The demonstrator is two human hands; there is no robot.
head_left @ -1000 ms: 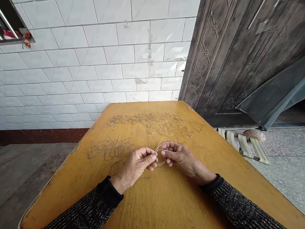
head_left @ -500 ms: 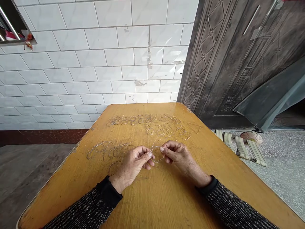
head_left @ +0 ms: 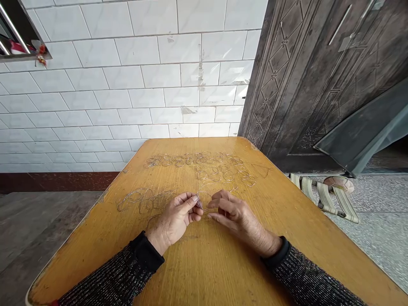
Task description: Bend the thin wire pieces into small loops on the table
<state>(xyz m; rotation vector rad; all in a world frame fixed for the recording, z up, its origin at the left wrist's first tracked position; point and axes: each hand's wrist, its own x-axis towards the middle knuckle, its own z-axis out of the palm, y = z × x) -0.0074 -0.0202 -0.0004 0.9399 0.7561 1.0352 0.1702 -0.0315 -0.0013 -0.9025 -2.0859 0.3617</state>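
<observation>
My left hand [head_left: 178, 216] pinches a looped piece of thin wire [head_left: 199, 204] between thumb and forefinger, above the middle of the table. From that pinch the loop arcs toward the right, and loose ends reach away from me. Just right of the loop, my right hand [head_left: 237, 216] has its thumb and fingers apart, with nothing seen gripped in it. Beyond the hands, a row of flower-like wire shapes [head_left: 178, 160] lies across the table, with more wire shapes [head_left: 219, 173] in front. Tangled wire loops [head_left: 149, 199] lie left, partly hidden by my left hand.
The yellow wooden table [head_left: 204, 263] meets a white tiled wall [head_left: 127, 76]. A dark patterned door [head_left: 293, 85] stands at the right, with a grey-green cloth [head_left: 360, 131]. A striped-webbing seat [head_left: 328, 199] and a ball [head_left: 339, 183] are beside the table.
My right hand has let go of the wire loop and its fingers have spread. My left hand keeps its pinch, and the loop has turned and looks narrower.
</observation>
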